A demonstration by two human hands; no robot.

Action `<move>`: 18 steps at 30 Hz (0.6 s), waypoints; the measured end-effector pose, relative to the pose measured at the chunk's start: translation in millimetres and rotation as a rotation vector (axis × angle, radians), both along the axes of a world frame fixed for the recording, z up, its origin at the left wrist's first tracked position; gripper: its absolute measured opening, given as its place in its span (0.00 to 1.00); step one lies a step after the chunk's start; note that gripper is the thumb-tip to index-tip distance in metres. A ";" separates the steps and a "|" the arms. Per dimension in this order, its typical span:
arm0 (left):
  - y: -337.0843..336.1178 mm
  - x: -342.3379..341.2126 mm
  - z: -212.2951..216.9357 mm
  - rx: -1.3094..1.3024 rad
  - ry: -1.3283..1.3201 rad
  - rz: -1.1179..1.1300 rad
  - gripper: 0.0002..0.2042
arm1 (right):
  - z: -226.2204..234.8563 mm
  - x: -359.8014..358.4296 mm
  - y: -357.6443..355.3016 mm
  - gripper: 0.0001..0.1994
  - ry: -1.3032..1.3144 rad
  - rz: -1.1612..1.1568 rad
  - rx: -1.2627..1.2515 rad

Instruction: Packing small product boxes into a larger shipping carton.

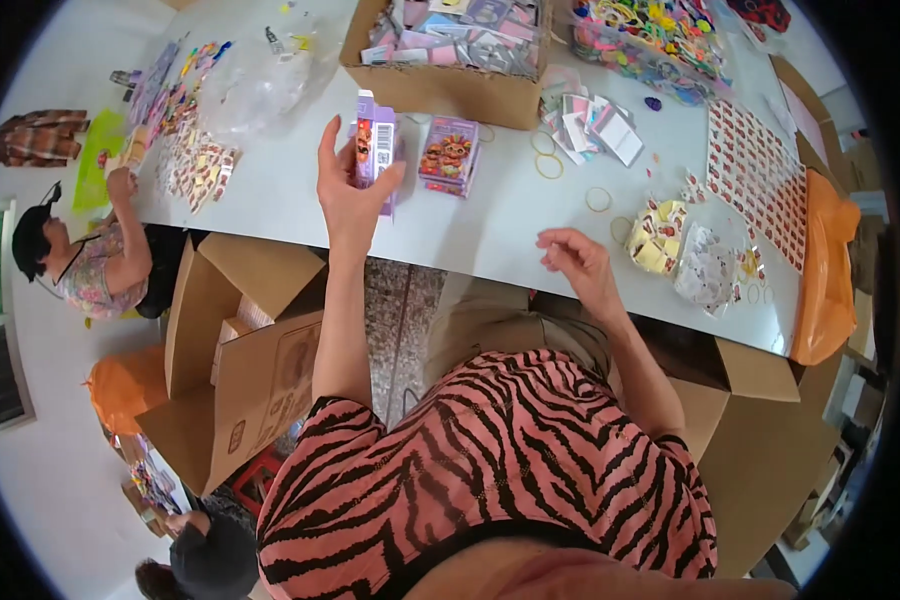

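Left hand (348, 195) fingers pinching purple box (375, 148) upright; right hand (576, 257) fingers loosely curled, empty.

Bright even daylight, soft faint shadows, mild glare on the white table (270, 190), fisheye bending edges, dark rim

A purple card pack (375, 150) is gripped upright by the left hand (350, 195) above the white table (490, 225); the right hand (575, 262) is held loosely curled near 3 rubber bands (550, 165).
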State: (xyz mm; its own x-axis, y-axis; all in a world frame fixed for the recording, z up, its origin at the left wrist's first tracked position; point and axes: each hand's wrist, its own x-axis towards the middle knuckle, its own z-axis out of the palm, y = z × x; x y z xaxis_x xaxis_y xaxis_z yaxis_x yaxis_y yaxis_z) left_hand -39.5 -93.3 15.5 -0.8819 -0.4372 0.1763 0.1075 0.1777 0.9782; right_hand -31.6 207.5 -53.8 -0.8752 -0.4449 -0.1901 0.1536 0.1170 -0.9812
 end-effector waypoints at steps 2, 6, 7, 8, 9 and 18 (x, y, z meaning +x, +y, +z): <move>23.7 10.3 13.5 0.087 -0.049 -0.085 0.40 | 18.9 -12.2 -1.6 0.10 0.139 0.010 -0.058; 59.0 20.2 -3.0 0.619 0.034 -0.385 0.40 | 68.0 -33.5 -2.0 0.14 0.232 0.024 -0.123; 69.2 19.9 -7.8 0.743 0.023 -0.500 0.40 | 75.6 -35.1 -4.3 0.16 0.272 0.015 -0.253; 78.7 19.3 -11.9 0.868 0.012 -0.612 0.41 | 80.4 -37.4 -5.1 0.16 0.272 -0.006 -0.239; 87.9 19.9 -15.6 0.860 0.005 -0.660 0.41 | 83.9 -38.9 -5.0 0.18 0.322 0.038 -0.264; 128.6 27.9 -23.8 1.002 -0.102 -0.762 0.38 | 91.0 -23.1 6.1 0.20 0.189 0.084 -0.338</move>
State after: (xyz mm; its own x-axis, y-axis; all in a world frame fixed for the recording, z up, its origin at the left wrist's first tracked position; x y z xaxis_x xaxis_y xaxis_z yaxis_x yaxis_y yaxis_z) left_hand -11.6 35.3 -8.3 -0.9584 0.2848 -0.0205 -0.2275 -0.7182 0.6576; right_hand -54.7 213.7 37.2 -0.8386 -0.5265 0.1400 -0.0294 -0.2128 -0.9766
